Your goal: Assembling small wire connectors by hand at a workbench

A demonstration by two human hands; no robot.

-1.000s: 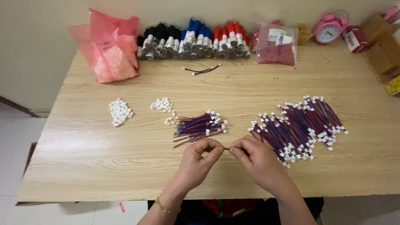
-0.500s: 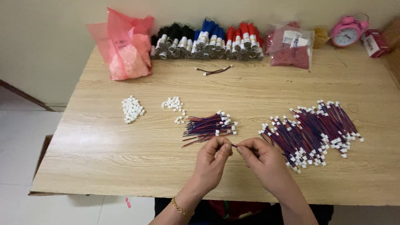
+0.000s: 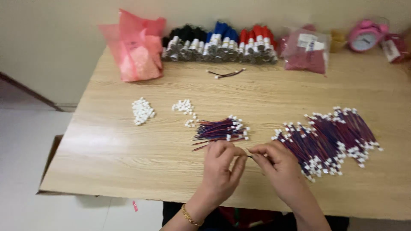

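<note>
In the head view, a thin wire point(image 3: 248, 155) is pinched between the two hands near the table's front edge, with the left hand point(image 3: 220, 169) closed on one end and the right hand point(image 3: 277, 164) closed on the other; both sets of fingertips are pressed together on it, and whether a white plug is being fitted at the pinch cannot be told. Compared with the pictures from a second and half a second ago, the hands are found in nearly the same pose and the same place on the table point(image 3: 128, 171); what has shifted is mainly the camera, so that the whole scene is shown from a slightly different angle. The fingertips have been drawn a little closer together, which is judged to mean fine work on the one wire is being carried on rather than finished. Just beyond the grip, a small bundle point(image 3: 220, 129) of red and blue wires is laid; to the right of the grip, a large heap point(image 3: 329, 139) of wires with white ends is spread. Beyond and left of the grip, two little piles of white plugs point(image 3: 142, 111) are set apart from each other. Far beyond the grip, by the wall, a pink bag point(image 3: 135, 49), rows of bound wire rolls point(image 3: 218, 40), a loose wire point(image 3: 226, 74) and a pink clock point(image 3: 364, 36) are seen.
</note>
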